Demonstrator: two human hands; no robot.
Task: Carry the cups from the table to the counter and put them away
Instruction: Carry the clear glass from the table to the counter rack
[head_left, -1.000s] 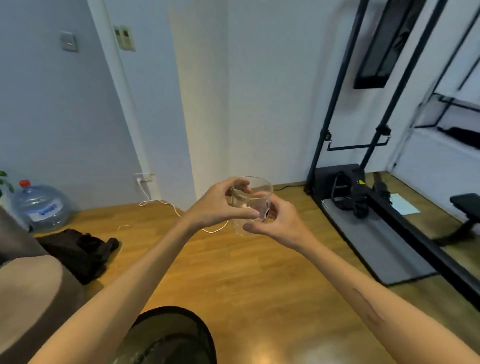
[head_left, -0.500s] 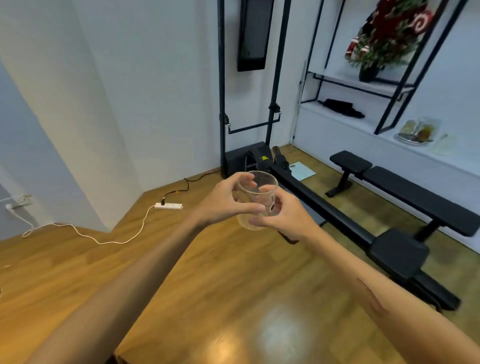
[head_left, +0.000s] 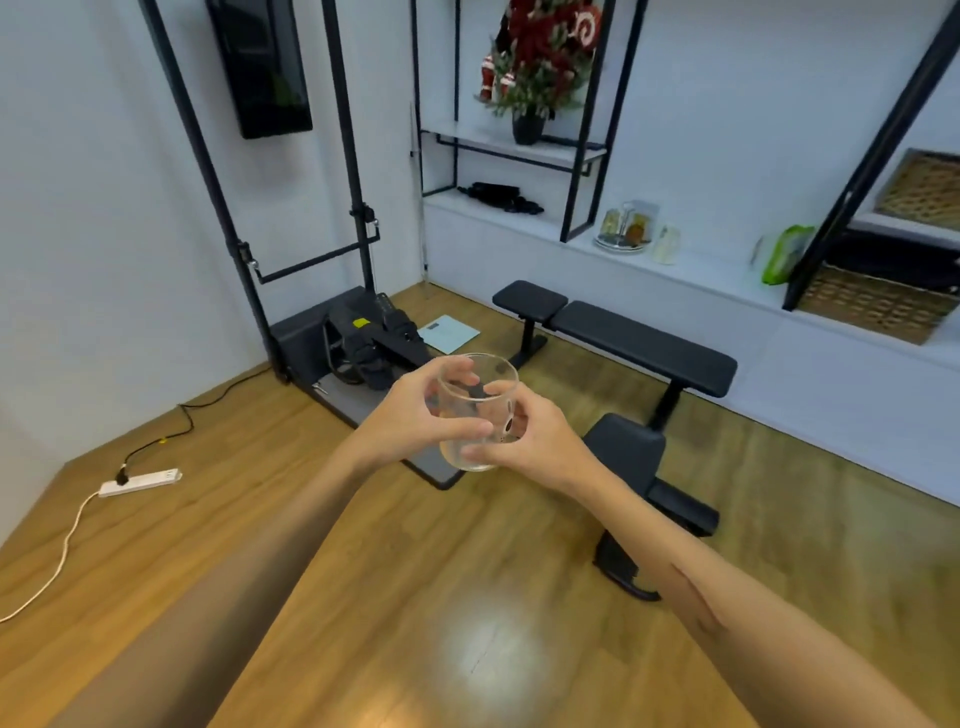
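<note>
A clear glass cup (head_left: 475, 395) is held upright in front of me, over the wooden floor, at the centre of the head view. My left hand (head_left: 410, 421) wraps its left side with fingers around the wall. My right hand (head_left: 535, 441) grips its right side and base. The cup looks empty. On the white counter (head_left: 701, 280) at the right stand a tray with glass cups (head_left: 626, 226) and a white cup (head_left: 666, 244).
A black workout bench (head_left: 623, 343) stands between me and the counter. A black exercise machine (head_left: 363, 338) with tall posts is at the left wall. A white power strip (head_left: 140, 480) and cord lie on the floor at left. Wicker baskets (head_left: 872, 301) sit at far right.
The view has swung to the right: the corner, water jug and dark clothes are gone, and the bench, shelves and counter have come into sight. Both hands still hold the cup the same way.
</note>
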